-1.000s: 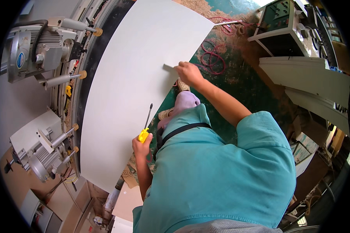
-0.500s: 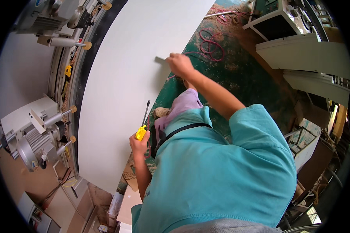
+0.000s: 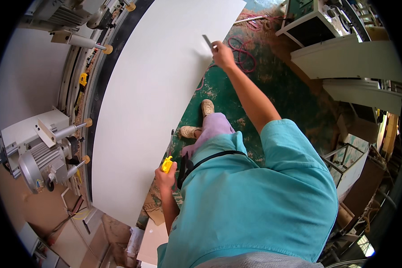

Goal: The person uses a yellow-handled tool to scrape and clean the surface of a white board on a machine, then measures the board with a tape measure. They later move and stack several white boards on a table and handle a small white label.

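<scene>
A large white panel lies flat in front of me, running from near left to far right. Near its right edge my left hand is closed around a yellow air blow gun. Its thin nozzle points forward along the panel's edge. My right hand, arm stretched far forward, grips a short, flat grey strip. The strip stands out over the panel's far right part, tilted; whether it touches the surface I cannot tell. My fingers hide its near end.
Left of the panel are a motor unit, rollers and a dark machine edge. On the green floor to the right lie a coiled red hose and sawdust. White cabinets stand far right.
My right hand has moved forward and slightly right with the grey strip, which has turned to point further away. My left hand has shifted slightly right and back with the blow gun.
</scene>
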`<state>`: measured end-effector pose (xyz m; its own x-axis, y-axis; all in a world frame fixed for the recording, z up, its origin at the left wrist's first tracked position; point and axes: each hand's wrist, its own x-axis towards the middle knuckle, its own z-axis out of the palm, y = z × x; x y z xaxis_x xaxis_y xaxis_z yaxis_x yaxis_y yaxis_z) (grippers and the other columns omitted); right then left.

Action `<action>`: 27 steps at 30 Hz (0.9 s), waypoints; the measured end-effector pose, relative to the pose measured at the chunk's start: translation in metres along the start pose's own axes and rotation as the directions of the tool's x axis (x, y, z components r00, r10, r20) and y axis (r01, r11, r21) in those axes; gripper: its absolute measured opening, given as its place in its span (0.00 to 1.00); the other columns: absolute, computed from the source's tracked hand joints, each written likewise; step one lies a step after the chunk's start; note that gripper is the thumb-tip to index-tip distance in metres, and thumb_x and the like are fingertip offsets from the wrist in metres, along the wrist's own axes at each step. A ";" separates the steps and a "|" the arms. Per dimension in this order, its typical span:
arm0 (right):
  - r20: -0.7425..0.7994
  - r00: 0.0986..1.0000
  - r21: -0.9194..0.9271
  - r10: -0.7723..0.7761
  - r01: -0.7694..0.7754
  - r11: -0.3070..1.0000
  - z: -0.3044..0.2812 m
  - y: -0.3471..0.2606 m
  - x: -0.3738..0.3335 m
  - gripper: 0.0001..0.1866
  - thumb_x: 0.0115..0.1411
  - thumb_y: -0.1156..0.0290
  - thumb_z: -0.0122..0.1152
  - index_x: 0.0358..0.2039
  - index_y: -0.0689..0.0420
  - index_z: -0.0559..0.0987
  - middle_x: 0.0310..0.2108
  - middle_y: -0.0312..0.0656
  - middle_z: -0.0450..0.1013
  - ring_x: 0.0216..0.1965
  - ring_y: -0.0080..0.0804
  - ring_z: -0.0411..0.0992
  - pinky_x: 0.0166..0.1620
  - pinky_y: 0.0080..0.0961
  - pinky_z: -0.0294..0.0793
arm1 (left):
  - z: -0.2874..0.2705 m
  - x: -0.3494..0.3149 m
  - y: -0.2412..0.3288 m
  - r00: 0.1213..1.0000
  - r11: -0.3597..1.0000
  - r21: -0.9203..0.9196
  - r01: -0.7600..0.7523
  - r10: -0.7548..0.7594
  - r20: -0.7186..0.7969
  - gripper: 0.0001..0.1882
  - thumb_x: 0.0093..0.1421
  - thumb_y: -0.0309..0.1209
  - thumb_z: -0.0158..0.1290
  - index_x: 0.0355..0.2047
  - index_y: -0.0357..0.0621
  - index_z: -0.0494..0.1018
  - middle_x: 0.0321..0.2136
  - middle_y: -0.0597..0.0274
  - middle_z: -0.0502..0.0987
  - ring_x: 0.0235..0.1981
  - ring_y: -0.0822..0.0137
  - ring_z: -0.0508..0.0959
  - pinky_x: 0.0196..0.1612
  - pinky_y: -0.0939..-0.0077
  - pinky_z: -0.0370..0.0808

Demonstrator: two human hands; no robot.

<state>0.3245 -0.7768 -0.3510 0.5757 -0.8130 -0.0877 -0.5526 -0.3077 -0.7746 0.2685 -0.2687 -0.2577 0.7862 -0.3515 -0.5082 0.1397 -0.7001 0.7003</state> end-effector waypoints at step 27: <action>-0.056 0.989 -0.223 -0.134 0.119 0.968 0.066 -0.006 -0.147 0.18 0.59 0.70 0.56 0.49 0.39 0.82 0.37 0.45 0.78 0.38 0.45 0.77 0.41 0.38 0.77 | -0.117 -0.024 -0.099 0.969 0.978 0.104 -0.183 0.162 0.186 0.22 0.54 0.44 0.63 0.24 0.34 0.75 0.15 0.54 0.73 0.17 0.59 0.73 0.25 0.66 0.70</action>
<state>0.2835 -0.6229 -0.3750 0.6101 -0.7906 0.0518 -0.6010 -0.5044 -0.6200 0.3059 -0.1184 -0.2558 0.6723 -0.5696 -0.4728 -0.0701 -0.6848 0.7253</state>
